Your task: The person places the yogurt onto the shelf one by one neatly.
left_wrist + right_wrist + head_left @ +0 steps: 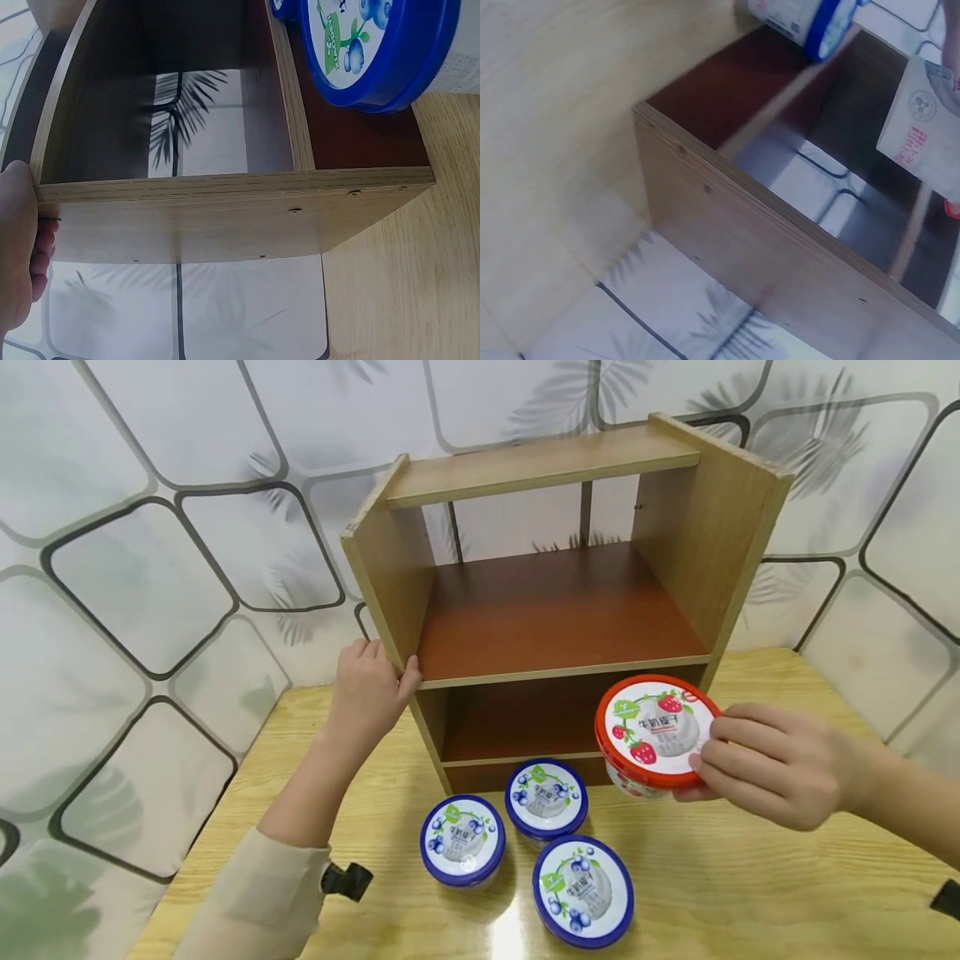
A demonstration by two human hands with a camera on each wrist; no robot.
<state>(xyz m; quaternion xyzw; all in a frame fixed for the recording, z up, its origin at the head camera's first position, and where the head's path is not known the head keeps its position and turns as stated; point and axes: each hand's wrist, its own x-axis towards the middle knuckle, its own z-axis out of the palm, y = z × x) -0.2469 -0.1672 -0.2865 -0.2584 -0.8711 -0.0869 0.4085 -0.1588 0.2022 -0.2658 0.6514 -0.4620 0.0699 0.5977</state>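
Note:
A small wooden shelf [562, 622] stands upright on the table, its two open compartments facing me. My left hand [369, 687] grips its left side panel about halfway up, thumb at the front edge and fingers round the outside; the left wrist view shows those fingers [43, 259] against the panel's outer face. In my right hand [776, 762] is a round white tub with a red lid [658, 731] printed with strawberries. It is held up by the rim before the lower compartment, tilted towards me. The right wrist view catches part of the tub's white side [919, 124].
Three blue-lidded tubs with blueberries printed on them stand grouped on the table before the shelf: one at left [462, 841], one at the back [546, 799], one in front [582, 892]. Behind the shelf rises a patterned wall [247, 552]. Pale wood tabletop [757, 877] extends to the right.

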